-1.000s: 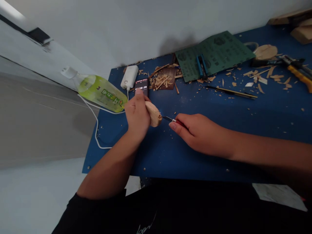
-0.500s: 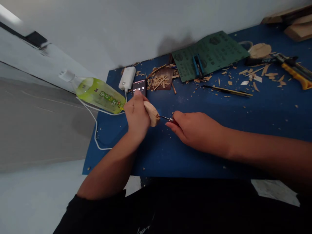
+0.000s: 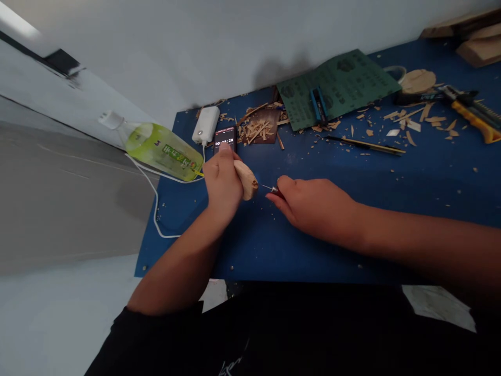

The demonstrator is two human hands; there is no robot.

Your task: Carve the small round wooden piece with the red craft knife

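My left hand [image 3: 224, 180] is closed around a pale, rounded piece of wood [image 3: 246, 180], whose right end has a small rough hollow. In my right hand [image 3: 313, 203] is a carving tool [image 3: 276, 191] with a thin metal shaft and a dark red handle, mostly hidden by the fingers. Its tip points left at the hollow, a short gap away from the wood. Just behind my left hand lies a phone [image 3: 224, 137] with a timer on its screen, partly covered by the thumb.
A bottle of yellow-green liquid [image 3: 164, 151] and a white power bank [image 3: 206, 124] with a cable stand at left. Wood shavings [image 3: 258, 129], green sandpaper [image 3: 340, 86], a blue tool [image 3: 319, 104], a slim stick-like tool [image 3: 364, 144] and a yellow utility knife [image 3: 475, 117] lie along the back.
The carving tool's tip has come out of the hollow in the wood, leaving a small gap. My left hand and the wood have shifted slightly; the right hand is nearly still.
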